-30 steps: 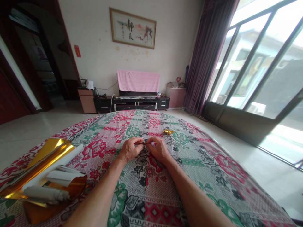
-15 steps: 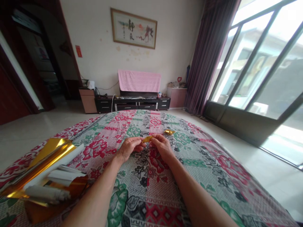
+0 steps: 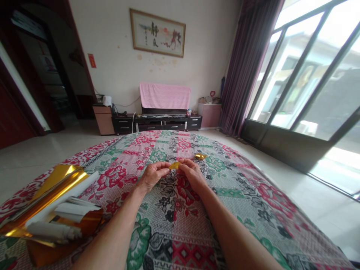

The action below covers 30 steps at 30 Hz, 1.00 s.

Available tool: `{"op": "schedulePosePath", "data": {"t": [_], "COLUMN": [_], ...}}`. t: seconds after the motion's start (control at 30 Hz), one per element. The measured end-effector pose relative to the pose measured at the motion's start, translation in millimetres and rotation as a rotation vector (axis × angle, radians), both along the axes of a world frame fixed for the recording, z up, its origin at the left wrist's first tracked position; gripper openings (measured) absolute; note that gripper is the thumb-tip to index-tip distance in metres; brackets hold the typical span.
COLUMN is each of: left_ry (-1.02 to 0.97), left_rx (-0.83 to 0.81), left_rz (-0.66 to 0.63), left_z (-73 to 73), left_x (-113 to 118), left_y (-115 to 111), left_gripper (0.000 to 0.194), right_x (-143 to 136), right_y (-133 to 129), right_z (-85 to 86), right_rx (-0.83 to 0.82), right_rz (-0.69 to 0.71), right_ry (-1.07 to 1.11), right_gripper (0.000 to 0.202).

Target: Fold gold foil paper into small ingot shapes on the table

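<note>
Between my two hands is a small piece of gold foil paper [image 3: 174, 165], held just above the patterned tablecloth. My left hand [image 3: 153, 175] pinches its left end between thumb and fingers. The right end is gripped by the fingers of my right hand [image 3: 191, 171], which partly cover it. A folded gold foil piece [image 3: 200, 156] lies on the cloth beyond my right hand. To the left of my arms lie gold foil sheets [image 3: 63, 186] and rolled white papers [image 3: 54, 230].
The round table wears a red, green and grey floral cloth [image 3: 230, 221]. Across the room stand a low black cabinet [image 3: 149, 127] and a screen draped with a pink cloth [image 3: 165, 96]. Large windows and a purple curtain [image 3: 244, 67] are at the right.
The left fingers have shifted slightly on the gold piece, which now looks flatter and more level. The whole view has moved very slightly.
</note>
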<state>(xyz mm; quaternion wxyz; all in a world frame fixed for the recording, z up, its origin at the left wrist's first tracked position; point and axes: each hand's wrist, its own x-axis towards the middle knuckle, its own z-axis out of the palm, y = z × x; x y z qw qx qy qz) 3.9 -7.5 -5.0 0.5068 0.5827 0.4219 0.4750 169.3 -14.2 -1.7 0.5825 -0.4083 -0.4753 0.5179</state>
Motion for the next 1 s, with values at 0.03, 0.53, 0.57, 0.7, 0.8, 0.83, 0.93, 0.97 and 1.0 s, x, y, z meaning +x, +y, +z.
{"op": "schedulePosePath", "data": {"t": [0.03, 0.53, 0.57, 0.7, 0.8, 0.83, 0.93, 0.97, 1.0], "left_ry": [-0.002, -0.061, -0.051, -0.026, -0.039, -0.042, -0.024, -0.008, 0.009], "left_rx": [-0.011, -0.100, -0.090, -0.064, -0.047, -0.034, -0.005, -0.006, -0.011], "left_rz": [0.007, 0.138, 0.146, 0.158, 0.154, 0.147, 0.113, 0.100, 0.087], "left_z": [-0.7, 1.7, 1.3, 1.1, 2.2, 2.6, 3.6, 3.7, 3.9], "left_x": [-0.1, 3.2, 3.4, 4.8, 6.0, 6.2, 6.0, 5.7, 5.4], "left_y": [0.6, 0.7, 1.2, 1.4, -0.3, -1.0, -2.4, -2.7, -2.8], "left_gripper": [0.033, 0.025, 0.024, 0.021, 0.021, 0.020, 0.011, 0.009, 0.009], "right_x": [0.1, -4.1, -4.3, -4.1, -3.7, -3.6, -3.4, -3.4, -3.4], "right_y": [-0.4, -4.1, -3.9, -3.2, -3.5, -3.7, -3.7, -3.3, -2.8], "right_z": [0.6, 1.4, 1.1, 0.3, 0.4, 0.4, -0.2, -0.8, -1.6], "right_rx": [-0.002, 0.055, 0.066, 0.091, 0.090, 0.085, 0.057, 0.049, 0.046], "right_rz": [0.007, 0.020, 0.019, 0.031, 0.041, 0.041, 0.034, 0.029, 0.026], "right_ry": [-0.018, -0.076, -0.084, -0.111, -0.111, -0.114, -0.111, -0.102, -0.092], "right_gripper": [0.025, 0.016, 0.016, 0.013, 0.013, 0.013, 0.017, 0.020, 0.022]}}
